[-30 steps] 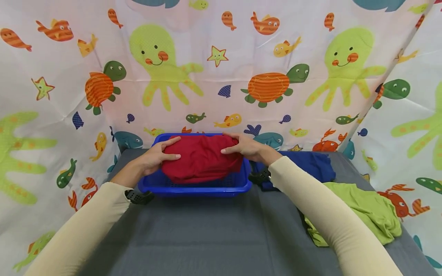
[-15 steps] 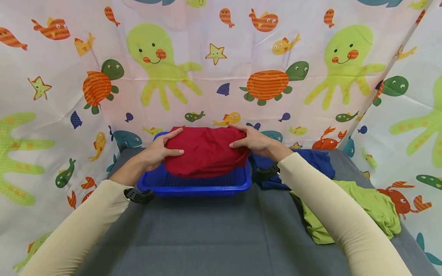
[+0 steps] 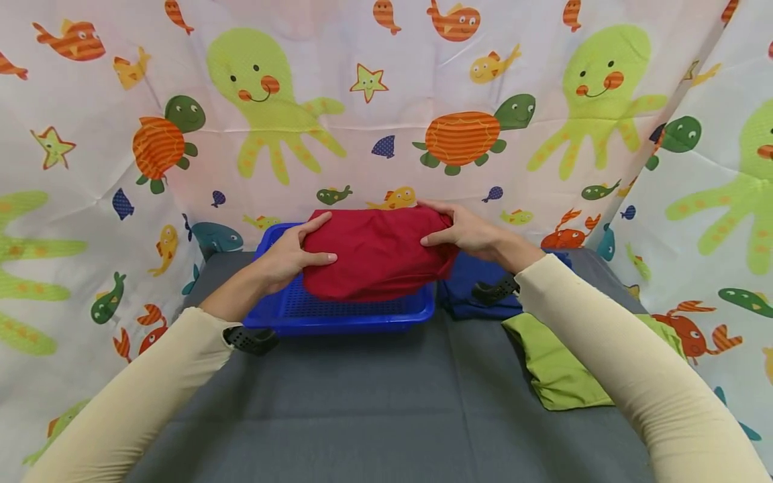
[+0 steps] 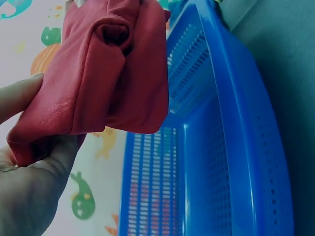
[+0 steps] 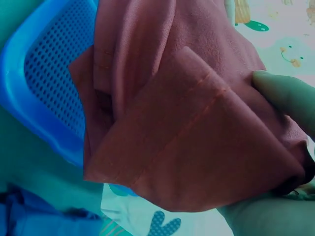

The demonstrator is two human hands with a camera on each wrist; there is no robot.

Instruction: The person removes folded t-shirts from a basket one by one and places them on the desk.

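Observation:
A folded red cloth garment (image 3: 377,255) hangs over the blue plastic basket (image 3: 338,327), covering part of its inside in the head view. My left hand (image 3: 284,261) grips the garment's left end, thumb on the near face. At the opposite end my right hand (image 3: 468,231) pinches it between thumb and fingers. The left wrist view shows the folded red cloth (image 4: 98,73) raised above the perforated basket (image 4: 241,147). A stitched hem on the cloth (image 5: 197,137) faces the right wrist camera, and the basket (image 5: 54,73) lies beyond it.
To the basket's right lies a dark blue folded cloth (image 3: 471,285), partly behind my right forearm. Nearer on the right is a lime green folded cloth (image 3: 561,369). Grey fabric covers the table (image 3: 362,416). A sea-animal printed curtain (image 3: 386,168) surrounds its back and sides.
Both hands have lifted the red garment up from the basket and shifted it rightward. More of the basket's perforated floor shows now. The head view has also tilted slightly.

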